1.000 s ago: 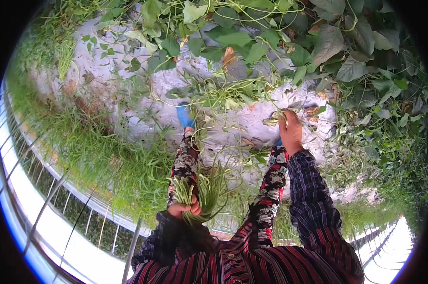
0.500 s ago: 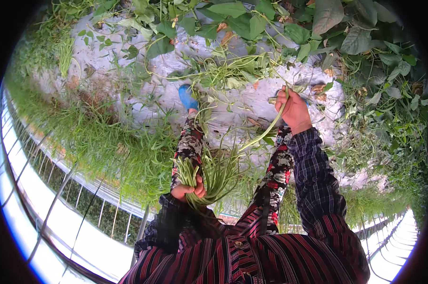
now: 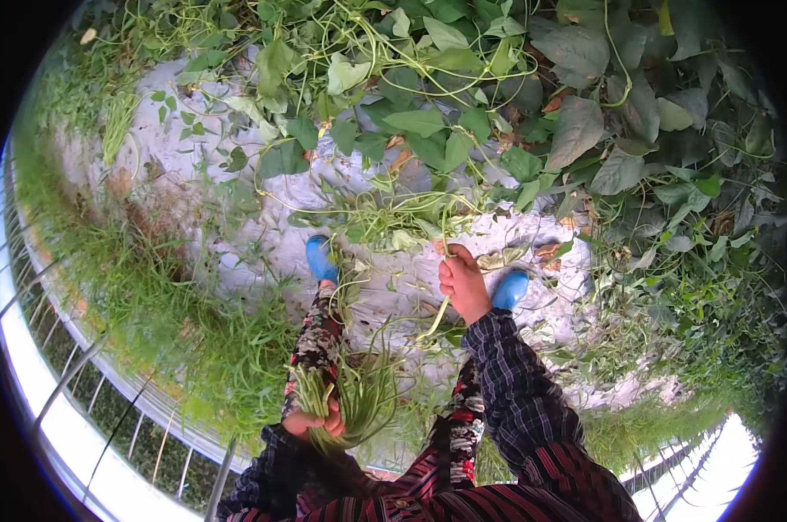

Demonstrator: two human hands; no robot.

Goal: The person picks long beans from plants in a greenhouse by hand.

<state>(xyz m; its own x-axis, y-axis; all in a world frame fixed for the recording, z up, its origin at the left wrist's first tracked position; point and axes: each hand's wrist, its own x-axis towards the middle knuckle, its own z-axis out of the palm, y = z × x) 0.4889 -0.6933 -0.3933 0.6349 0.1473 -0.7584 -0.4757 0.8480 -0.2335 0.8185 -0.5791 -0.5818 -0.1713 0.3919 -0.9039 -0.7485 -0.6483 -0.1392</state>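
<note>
My left hand is closed around a bunch of long green stalks, held low in front of my lap, with the loose ends fanning to the right. Ahead and to the right, my right hand is in a fist around a pale green stalk. One end of it hangs below the fist and a thin part sticks up above. Just beyond this hand lies a heap of cut green stalks on the pale ground sheet.
My blue shoes stand on the sheet, the left one and the right one. Broad-leaved vines spread across the far side and right. A small pile of stalks lies far left. Grass and a metal frame border the left.
My right hand has shifted left in view, and the stalk in it no longer stretches down to the bunch. My view has tilted forward, showing more vines.
</note>
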